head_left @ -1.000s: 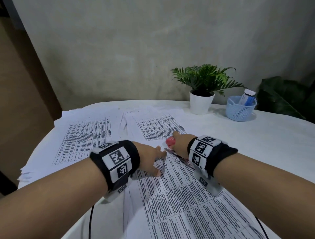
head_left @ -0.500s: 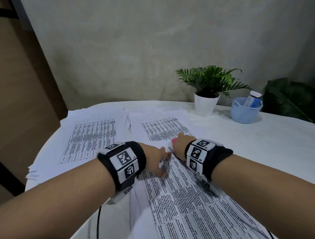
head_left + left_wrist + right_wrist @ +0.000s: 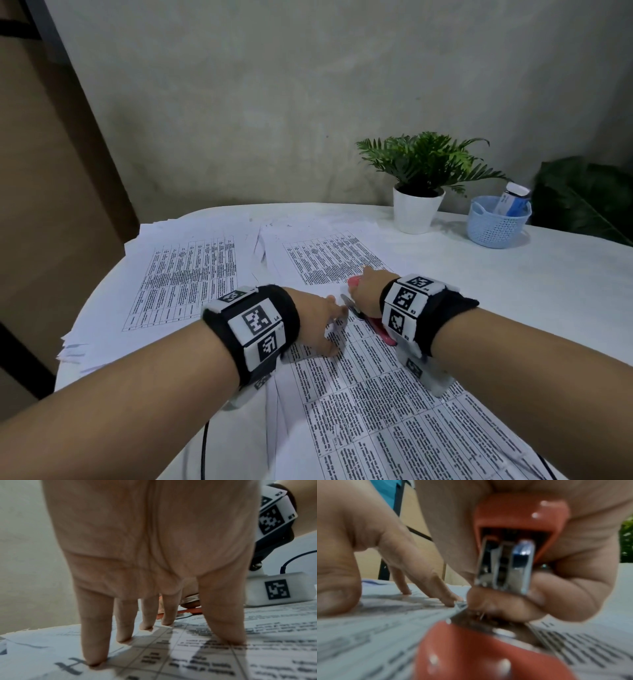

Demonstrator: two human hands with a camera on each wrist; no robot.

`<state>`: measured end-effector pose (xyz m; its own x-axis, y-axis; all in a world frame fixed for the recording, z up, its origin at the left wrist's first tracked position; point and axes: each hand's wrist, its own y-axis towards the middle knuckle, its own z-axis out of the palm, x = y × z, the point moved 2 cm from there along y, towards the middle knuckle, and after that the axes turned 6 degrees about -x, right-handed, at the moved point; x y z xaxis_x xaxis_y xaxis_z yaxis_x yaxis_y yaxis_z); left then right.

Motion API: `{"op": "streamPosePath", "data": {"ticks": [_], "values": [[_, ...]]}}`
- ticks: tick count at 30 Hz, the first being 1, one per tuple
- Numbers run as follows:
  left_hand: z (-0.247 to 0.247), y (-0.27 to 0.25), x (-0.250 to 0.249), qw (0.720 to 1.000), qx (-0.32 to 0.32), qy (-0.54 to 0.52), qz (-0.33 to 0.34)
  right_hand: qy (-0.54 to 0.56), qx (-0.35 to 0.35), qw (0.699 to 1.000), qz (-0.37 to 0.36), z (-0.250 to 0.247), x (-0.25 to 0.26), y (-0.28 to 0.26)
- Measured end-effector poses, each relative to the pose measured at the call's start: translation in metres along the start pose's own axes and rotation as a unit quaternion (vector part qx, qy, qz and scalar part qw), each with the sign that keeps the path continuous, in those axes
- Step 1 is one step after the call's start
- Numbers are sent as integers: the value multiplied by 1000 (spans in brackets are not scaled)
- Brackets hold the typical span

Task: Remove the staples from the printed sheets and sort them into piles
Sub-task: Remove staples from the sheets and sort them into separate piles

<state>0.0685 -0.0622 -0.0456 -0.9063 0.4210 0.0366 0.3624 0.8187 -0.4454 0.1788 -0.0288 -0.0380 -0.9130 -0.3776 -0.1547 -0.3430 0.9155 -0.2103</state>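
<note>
Grey plaster wall behind a white counter [image 3: 513, 291]. Left hand [image 3: 317, 320] has its fingers [image 3: 96, 635] spread straight, tips pressing the near printed sheets [image 3: 394, 411] flat at the top corner. Right hand [image 3: 368, 291] is wrapped around a red stapler [image 3: 518, 536], tail end at that same corner, just beside the left fingertips. Two sorted piles lie beyond: left pile [image 3: 185, 274], middle pile [image 3: 329, 257]. Potted fern [image 3: 419, 178] and blue basket [image 3: 496, 224] stand at the back right.

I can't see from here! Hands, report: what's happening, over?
Left hand flat, pinning printed sheets. Right hand grips red stapler at sheet corner. Nothing blocking.
</note>
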Motion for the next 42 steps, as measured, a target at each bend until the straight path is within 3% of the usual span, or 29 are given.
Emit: {"op": "streamPosePath", "data": {"ticks": [8,11,15,20,25,42], "values": [[-1,3,1,1000,6,20,0,-4,32,999,13,-7,-8,-13],[-2,4,0,1000,10,27,5,55,21,997,50,-2,-16,-13],[-9,-6,6,999,-6,-44,13,68,13,996,51,-2,-15,-13],[-18,-28,33,993,-62,-83,-59,113,54,991,38,-10,-12,-22],[1,-34,31,992,-65,-83,-75,128,31,991,7,-11,-6,-21],[2,-34,33,993,-22,-81,-85,16,10,999,-47,-5,38,-12]]}}
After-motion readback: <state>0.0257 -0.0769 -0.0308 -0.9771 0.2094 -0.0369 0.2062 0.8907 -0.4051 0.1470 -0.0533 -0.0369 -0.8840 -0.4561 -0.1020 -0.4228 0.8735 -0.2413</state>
